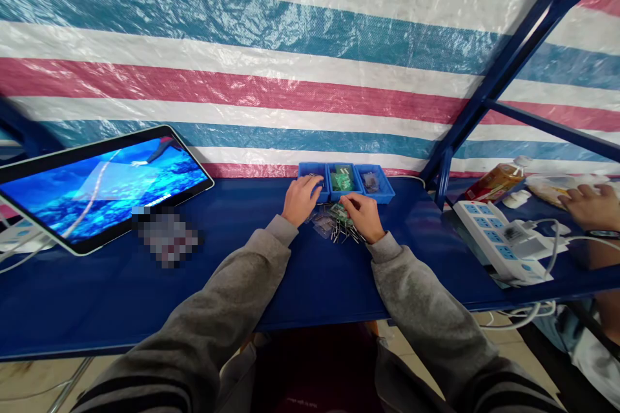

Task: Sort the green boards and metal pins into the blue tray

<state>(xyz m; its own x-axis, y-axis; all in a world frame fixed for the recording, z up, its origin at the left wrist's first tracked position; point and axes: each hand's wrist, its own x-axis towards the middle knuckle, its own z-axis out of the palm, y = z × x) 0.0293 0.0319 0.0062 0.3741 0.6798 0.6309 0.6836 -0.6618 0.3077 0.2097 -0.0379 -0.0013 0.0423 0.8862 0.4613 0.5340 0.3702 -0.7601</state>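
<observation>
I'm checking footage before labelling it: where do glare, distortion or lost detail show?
In the head view, glare streaks the striped sheet; there too, pixelation covers a patch beside the screen, the sleeves look stretched toward the bottom corners, and the pile of parts is too small to read piece by piece.

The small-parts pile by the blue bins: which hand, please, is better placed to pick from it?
Likely the right hand: it is at the pile, while the left hand reaches over the leftmost bin.

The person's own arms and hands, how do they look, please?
The left sleeve and right sleeve are long, grey, with grey cuffs at the wrists and black bands farther up. The left grip and right grip are bare hands without gloves.
</observation>
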